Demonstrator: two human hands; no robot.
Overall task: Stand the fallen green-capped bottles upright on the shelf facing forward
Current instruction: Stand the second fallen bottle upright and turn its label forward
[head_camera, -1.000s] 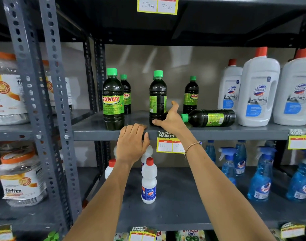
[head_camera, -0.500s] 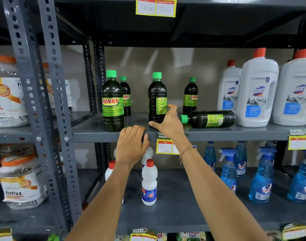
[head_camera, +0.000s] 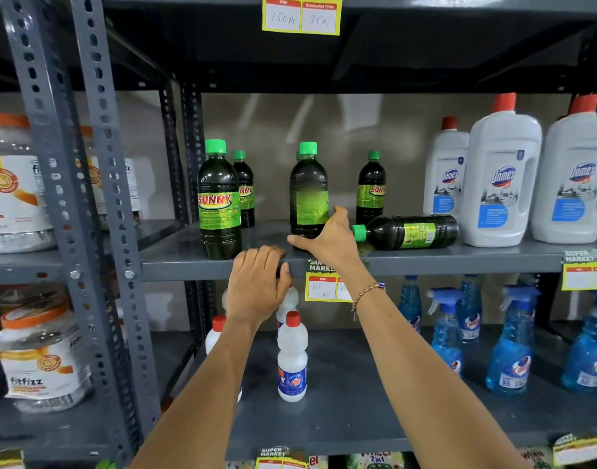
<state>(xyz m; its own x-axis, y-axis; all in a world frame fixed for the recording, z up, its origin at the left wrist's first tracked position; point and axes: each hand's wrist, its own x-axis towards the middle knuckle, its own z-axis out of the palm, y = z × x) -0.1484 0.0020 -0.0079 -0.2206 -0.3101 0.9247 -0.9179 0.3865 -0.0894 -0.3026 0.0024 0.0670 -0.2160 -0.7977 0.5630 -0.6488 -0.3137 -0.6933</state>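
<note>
Dark bottles with green caps stand on the grey shelf [head_camera: 459, 257]. My right hand [head_camera: 327, 236] grips the base of the middle bottle [head_camera: 307, 194], which stands upright with its label blurred and turned partly sideways. Just right of that hand, one bottle [head_camera: 409, 231] lies on its side, cap pointing left. A front-left bottle [head_camera: 219, 201] shows its SUNNY label forward. Two more stand behind [head_camera: 244, 191] [head_camera: 371, 187]. My left hand [head_camera: 256, 282] rests on the shelf's front edge, fingers curled over it.
Large white Domex jugs [head_camera: 500, 177] with red caps fill the shelf's right side. Below are small white bottles [head_camera: 292, 357] and blue spray bottles [head_camera: 510, 343]. Perforated steel uprights [head_camera: 87, 198] stand at left, with fitfizz jars [head_camera: 40, 357] beyond them.
The middle bottle has been turned on its base by my right hand, its label rotating. My left hand stays on the shelf edge. The fallen bottle has not moved.
</note>
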